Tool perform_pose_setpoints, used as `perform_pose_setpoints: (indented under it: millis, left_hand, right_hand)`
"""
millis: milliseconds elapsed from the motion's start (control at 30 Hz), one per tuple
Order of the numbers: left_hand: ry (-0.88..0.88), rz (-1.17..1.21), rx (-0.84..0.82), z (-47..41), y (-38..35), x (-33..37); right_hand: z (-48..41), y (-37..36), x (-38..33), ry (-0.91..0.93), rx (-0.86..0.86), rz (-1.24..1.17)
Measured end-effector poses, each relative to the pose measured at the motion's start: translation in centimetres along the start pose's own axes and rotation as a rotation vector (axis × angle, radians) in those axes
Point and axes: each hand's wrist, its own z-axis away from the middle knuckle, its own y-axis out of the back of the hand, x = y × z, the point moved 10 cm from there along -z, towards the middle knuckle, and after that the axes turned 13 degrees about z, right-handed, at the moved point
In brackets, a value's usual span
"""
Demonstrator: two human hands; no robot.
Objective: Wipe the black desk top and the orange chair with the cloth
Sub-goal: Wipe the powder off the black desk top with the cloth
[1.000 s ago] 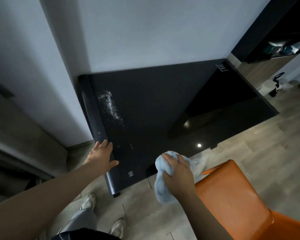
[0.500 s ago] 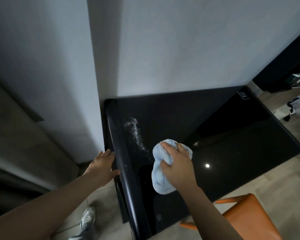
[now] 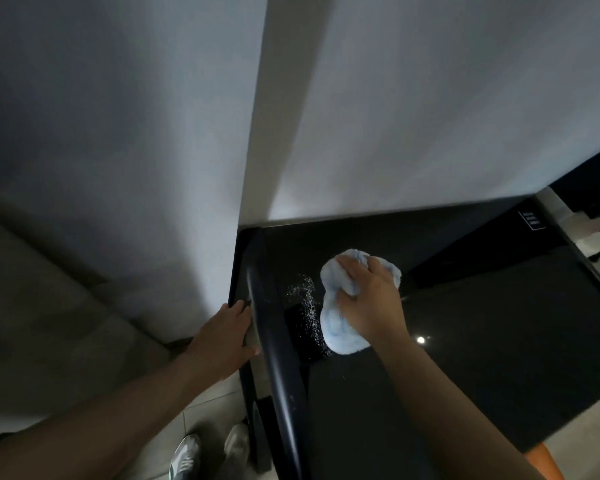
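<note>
Head, right hand (image 3: 371, 303): fingers curled round the bunched cloth (image 3: 342, 336), holding it on the desk (image 3: 499, 323)
Head, specks (image 3: 303, 299): streak just left of the cloth, running near-to-far
Head, left hand (image 3: 222, 337): fingers straight, resting against the desk's left edge
Head, chair (image 3: 544, 467): orange corner at bottom right, untouched

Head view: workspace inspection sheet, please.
Surface: black desk, glossy, white specks near its left edge.
Job's things: cloth bunched on the desk beside the specks; orange chair, only a corner in view.
Clutter: small label at the desk's far corner.
Hands: right hand grips the cloth; left hand rests open against the desk's left edge.
Cables: nothing seen.
Surroundings: white wall behind; shoes on tiled floor.
</note>
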Motion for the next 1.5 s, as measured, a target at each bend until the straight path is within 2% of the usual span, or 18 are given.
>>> perform_pose_setpoints:
  millis: [333, 633, 867, 1500]
  left_hand:
    - [0.074, -0.033, 0.009, -6.6, -0.9, -1.1]
    - [0.108, -0.071, 0.038, -11.2, -2.6, -2.4]
    - [0.091, -0.07, 0.048, -11.2, -3.7, -3.0]
    - [0.139, -0.101, 0.011, -11.2, -3.3, -2.1]
  right_hand:
    - [-13.6, -4.8, -1.3, 0.168, -0.062, 0.07]
    - [-19.4, -10.8, -2.5, 0.144, -0.134, 0.106]
    - [-19.7, -14.9, -3.2, 0.15, -0.192, 0.114]
    - [-13.6, -14.3, -1.6, 0.195, -0.216, 0.068]
